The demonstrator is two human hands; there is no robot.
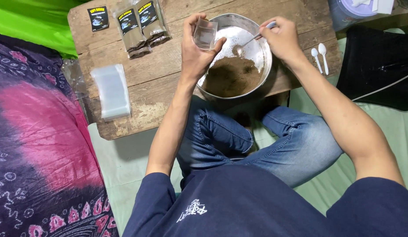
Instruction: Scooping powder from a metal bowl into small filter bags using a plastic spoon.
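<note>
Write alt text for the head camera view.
Seated at a low wooden board, a person's left hand holds a small clear plastic pouch over a round metal bowl of brown powder, while the right hand dips a white plastic spoon in.

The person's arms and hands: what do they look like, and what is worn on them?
Both arms are bare from above the elbow down. Short dark navy sleeves of a T-shirt cover only the upper arms. The left hand and the right hand are bare: no gloves show, and no rings, watch or bracelets that I can see. The shirt carries a small white printed mark.
</note>
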